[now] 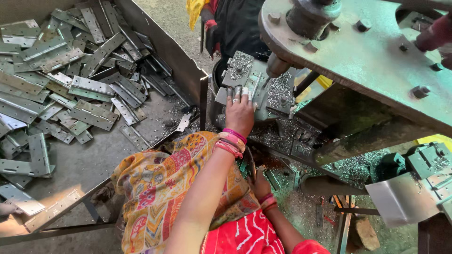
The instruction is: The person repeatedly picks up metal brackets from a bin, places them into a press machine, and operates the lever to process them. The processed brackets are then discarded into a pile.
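Observation:
My left hand point(239, 112) reaches forward onto the grey die block point(278, 91) of a press, under its round ram point(277, 66). Its fingers lie over a small flat metal hinge plate point(235, 89) on the block and hold it in place. Pink and red bangles ring that wrist. My right hand point(260, 182) is lower, beside my lap and near a dark curved bar point(251, 162). My left forearm partly hides it, so I cannot tell its grip. A patterned orange cloth point(160, 188) covers my lap.
A large metal bin point(188, 70) on the left holds several grey hinge plates point(89, 84). The press's heavy green frame point(367, 56) overhangs on the right. Metal chips point(282, 134) litter the machine bed. Another person in dark clothes point(235, 23) stands behind the press. Fingers point(5, 209) show at the left edge.

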